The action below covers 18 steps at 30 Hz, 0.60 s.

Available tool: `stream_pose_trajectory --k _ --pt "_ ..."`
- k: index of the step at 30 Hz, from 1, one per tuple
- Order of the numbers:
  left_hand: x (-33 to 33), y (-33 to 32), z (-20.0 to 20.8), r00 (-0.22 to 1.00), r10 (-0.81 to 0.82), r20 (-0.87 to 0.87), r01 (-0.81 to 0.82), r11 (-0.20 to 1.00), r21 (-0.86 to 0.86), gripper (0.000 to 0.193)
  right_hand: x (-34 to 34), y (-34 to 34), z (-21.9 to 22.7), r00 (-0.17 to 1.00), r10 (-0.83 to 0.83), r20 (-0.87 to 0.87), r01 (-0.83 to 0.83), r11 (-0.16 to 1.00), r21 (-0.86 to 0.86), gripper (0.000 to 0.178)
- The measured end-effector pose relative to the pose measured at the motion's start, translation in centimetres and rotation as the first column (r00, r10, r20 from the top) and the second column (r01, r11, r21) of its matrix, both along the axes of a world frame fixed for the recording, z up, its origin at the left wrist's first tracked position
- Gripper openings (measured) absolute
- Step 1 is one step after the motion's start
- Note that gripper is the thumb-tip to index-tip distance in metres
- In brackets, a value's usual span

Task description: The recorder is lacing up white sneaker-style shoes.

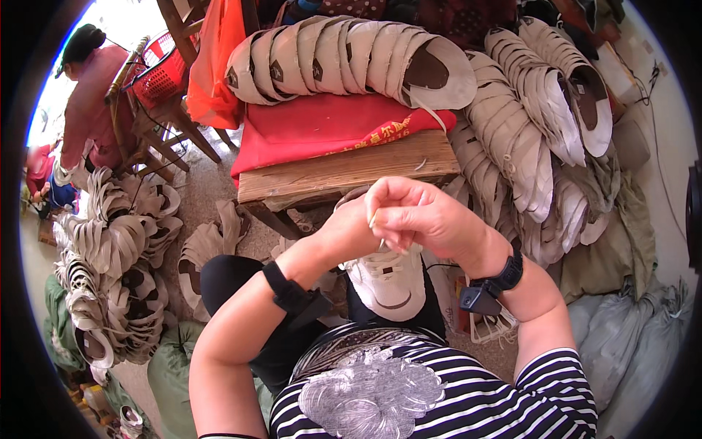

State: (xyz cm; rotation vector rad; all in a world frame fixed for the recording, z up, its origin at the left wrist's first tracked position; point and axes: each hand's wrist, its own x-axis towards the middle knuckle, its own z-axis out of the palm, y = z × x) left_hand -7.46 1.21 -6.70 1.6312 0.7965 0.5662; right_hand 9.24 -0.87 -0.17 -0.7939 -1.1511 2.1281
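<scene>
A cream-white shoe upper (pixel 389 287) with lacing across its front lies over my lap, its toe toward me. My right hand (pixel 431 219) is raised above it, thumb and forefinger pinched together. Whatever is in that pinch is too small to name; a thin pale strand shows just under the fingers. Close against it, my left hand (pixel 349 228) is at the far end of the upper, and its fingers are mostly hidden behind the right hand. Both wrists wear black straps with small devices.
Beyond my hands stands a wooden bench (pixel 351 170) with a red cloth (pixel 322 128) and a nested row of beige uppers (pixel 329 58). More stacked uppers (pixel 512 146) fill the right; others (pixel 117 234) pile up at left. Sacks (pixel 621 344) lie at lower right. A person (pixel 95 110) sits far left.
</scene>
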Motion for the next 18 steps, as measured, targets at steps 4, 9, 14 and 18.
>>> stream_pose_trajectory --k 4,9,14,18 --pt "0.2 -0.1 -1.3 0.994 0.068 -0.087 -0.012 0.85 0.527 0.027 1.5 1.2 -1.4 0.988 -0.147 -0.047 0.152 0.981 0.121 0.007" --pt "1.1 -0.9 -1.1 0.983 0.161 -0.085 -0.09 0.837 0.54 0.016 1.9 1.3 -1.6 0.987 -0.142 -0.08 0.15 0.982 0.11 0.009" --pt "1.0 -1.6 -1.9 0.914 0.4 0.066 -0.397 0.917 -0.043 0.011 1.8 1.6 -2.3 0.955 -0.207 -0.213 0.221 0.974 0.044 0.01" --pt "0.4 -1.8 0.6 0.831 0.445 0.334 -0.212 0.808 -0.55 0.016 4.1 2.4 -4.0 0.908 -0.373 -0.189 0.374 0.927 -0.032 0.007"
